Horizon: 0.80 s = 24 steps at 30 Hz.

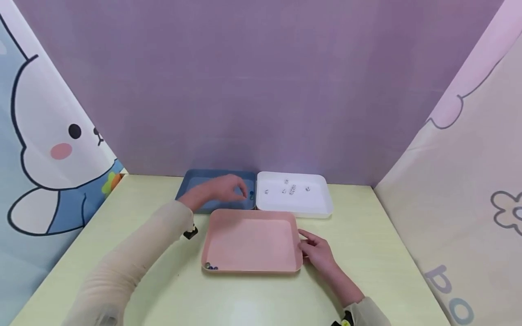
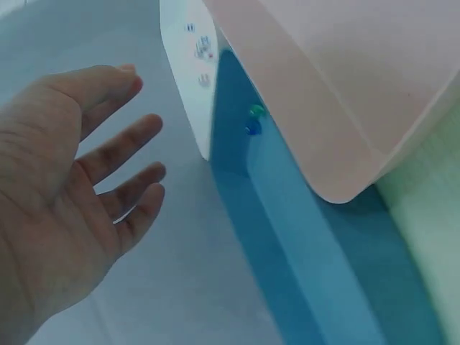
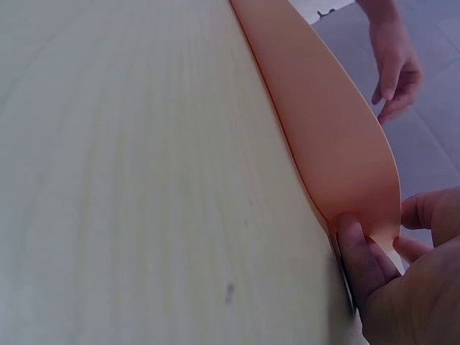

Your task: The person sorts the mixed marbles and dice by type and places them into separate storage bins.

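Note:
In the head view my left hand (image 1: 228, 188) hovers over the blue tray (image 1: 195, 181), its fingertips close to a few small dark marbles (image 1: 251, 195) at that tray's right side. The left wrist view shows this hand's fingers loosely bent, with nothing visible in them; a green marble (image 2: 256, 111) and a blue marble (image 2: 252, 127) lie in the blue tray. My right hand (image 1: 320, 256) grips the right edge of the pink tray (image 1: 253, 242), with fingers on both sides of its wall in the right wrist view. Several small marbles (image 1: 210, 266) sit in the pink tray's near left corner.
A white tray (image 1: 322, 206) with several clear marbles (image 1: 292, 189) stands beside the blue one, behind the pink tray. All three trays are on a pale yellow-green table (image 1: 367, 235). A purple panel (image 1: 261, 90) rises at the back, with printed cartoon panels (image 1: 61, 181) at the sides.

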{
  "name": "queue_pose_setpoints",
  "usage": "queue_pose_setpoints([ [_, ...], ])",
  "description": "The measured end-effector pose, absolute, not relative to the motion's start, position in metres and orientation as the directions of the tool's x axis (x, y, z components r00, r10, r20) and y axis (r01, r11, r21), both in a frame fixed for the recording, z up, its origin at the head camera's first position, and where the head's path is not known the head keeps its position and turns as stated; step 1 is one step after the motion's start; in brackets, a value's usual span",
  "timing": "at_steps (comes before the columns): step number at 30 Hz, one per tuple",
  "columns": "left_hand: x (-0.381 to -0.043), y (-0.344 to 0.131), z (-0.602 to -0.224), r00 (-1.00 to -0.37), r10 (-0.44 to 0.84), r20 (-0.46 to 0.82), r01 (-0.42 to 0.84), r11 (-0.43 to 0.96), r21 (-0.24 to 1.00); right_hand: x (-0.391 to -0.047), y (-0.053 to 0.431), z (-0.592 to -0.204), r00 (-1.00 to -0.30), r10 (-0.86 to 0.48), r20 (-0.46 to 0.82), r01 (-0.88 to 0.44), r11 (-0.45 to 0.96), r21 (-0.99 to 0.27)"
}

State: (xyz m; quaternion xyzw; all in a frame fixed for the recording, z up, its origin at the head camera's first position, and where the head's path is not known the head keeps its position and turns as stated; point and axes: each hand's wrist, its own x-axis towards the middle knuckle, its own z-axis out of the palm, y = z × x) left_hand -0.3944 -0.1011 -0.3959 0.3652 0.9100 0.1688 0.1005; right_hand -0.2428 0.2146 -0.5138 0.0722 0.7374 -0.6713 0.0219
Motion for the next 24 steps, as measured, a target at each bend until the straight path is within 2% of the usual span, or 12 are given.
queue_pose_setpoints([
  [7, -0.353, -0.082, -0.377, -0.615, 0.763, -0.199, 0.731, 0.646, 0.218, -0.244, 0.216, -0.512, -0.987, 0.077, -0.142, 0.148, 0.081, -0.986],
  [13, -0.324, -0.073, -0.382, -0.518, 0.809, -0.280, 0.832, 0.552, 0.057, -0.245, 0.215, -0.511, -0.988, 0.061, -0.139, 0.144, 0.095, -0.985],
  [19, -0.300, -0.074, -0.390, -0.510, 0.753, -0.417, 0.819, 0.573, 0.032, -0.246, 0.216, -0.511, -0.987, 0.058, -0.151, 0.156, 0.102, -0.982],
  [24, -0.283, -0.076, -0.400, -0.555, 0.630, -0.544, 0.791, 0.602, -0.109, -0.246, 0.215, -0.512, -0.985, 0.061, -0.159, 0.165, 0.112, -0.980],
])
